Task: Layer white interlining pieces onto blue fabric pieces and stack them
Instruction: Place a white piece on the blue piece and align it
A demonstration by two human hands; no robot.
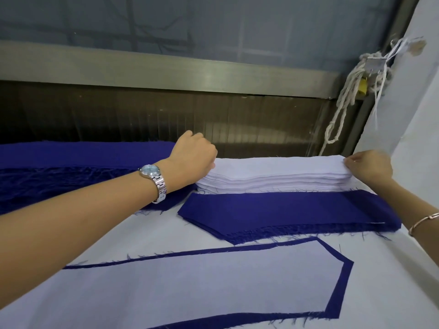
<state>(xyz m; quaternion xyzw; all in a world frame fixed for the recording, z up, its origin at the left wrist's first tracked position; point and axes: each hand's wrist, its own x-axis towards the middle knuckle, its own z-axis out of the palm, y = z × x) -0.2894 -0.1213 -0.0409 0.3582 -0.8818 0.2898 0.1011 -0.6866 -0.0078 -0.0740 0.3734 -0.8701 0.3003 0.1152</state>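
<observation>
Head view: left hand [194, 153], right hand [370, 166] pinch top sheet [280, 162] at opposite ends of white pile [273, 181]. Blue pile [285, 212] just nearer than grips. Step, likely: picking up interlining. Next needs even lift, aligned drop onto blue.

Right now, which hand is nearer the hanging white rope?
Right. The right hand pinches the right end of the interlining stack, below the rope; the left hand grips its left end.

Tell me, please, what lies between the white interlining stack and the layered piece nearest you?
In the head view, the stack of blue fabric pieces lies between the white interlining stack and the layered piece.
</observation>
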